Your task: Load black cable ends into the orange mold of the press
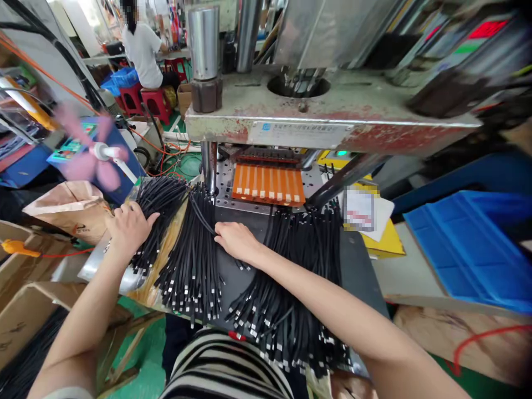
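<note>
My left hand [131,226] rests on the left bundle of black cables [163,194], thumb apart from the fingers. My right hand [235,239] is closed round some black cables at the right edge of the middle bundle [195,255]; its fingertips are partly hidden. To the right lies a wide bundle of black cables [299,277] with silver ends, partly under my right forearm. Behind the bundles, an orange slotted block [268,184] sits on the perforated metal plate of a press.
The press's thick steel beam [233,130] spans above the block. A pink fan [97,149] stands at the left, near cardboard boxes [37,293]. Blue trays [474,249] lie at the right. A person in a white shirt [142,55] sits in the background.
</note>
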Available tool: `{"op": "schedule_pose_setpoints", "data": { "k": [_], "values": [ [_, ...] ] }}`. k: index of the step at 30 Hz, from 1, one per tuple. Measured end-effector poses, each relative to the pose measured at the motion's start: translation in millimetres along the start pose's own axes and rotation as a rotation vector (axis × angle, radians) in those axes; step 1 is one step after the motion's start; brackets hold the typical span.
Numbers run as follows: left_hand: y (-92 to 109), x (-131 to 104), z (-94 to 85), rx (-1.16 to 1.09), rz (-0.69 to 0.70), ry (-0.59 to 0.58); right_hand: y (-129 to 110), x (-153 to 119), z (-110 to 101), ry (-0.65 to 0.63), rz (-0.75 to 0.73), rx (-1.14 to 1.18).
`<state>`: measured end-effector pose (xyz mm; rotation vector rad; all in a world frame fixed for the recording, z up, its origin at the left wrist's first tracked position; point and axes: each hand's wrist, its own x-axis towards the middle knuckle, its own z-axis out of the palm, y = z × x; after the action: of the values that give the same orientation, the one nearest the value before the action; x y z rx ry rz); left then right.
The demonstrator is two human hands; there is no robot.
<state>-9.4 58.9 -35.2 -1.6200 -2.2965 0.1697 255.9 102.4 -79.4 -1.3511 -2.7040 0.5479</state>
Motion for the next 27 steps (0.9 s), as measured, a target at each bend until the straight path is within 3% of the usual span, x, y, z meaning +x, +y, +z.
{"op": "schedule_pose_setpoints", "data": {
  "k": [3,5,7,9,12,16,20,27],
  "values": [
    [8,8,-8.5,-0.044,0.015,0.080,17,-3,-20,0.241,-0.128,-0.070],
    [20,18,-12.2,-0.135,0.063,0.143,35,7,-38,0.436,-0.115,-0.024],
    [39,33,-13.2,-0.331,0.231,0.161,55,26,-56,0.608,-0.060,0.100],
    [64,49,-12.0,-0.599,0.522,0.133,73,50,-72,0.703,0.027,0.221],
    [105,69,-8.4,-0.877,0.895,0.122,91,80,-86,0.676,0.214,0.309],
    [145,85,-3.1,-0.942,1.086,0.130,98,100,-89,0.640,0.337,0.316],
    [160,85,0.4,-0.874,1.138,0.152,99,101,-90,0.613,0.336,0.291],
    [166,51,0.0,-0.555,1.138,0.304,106,87,-79,0.549,0.298,0.193]
  ]
}}
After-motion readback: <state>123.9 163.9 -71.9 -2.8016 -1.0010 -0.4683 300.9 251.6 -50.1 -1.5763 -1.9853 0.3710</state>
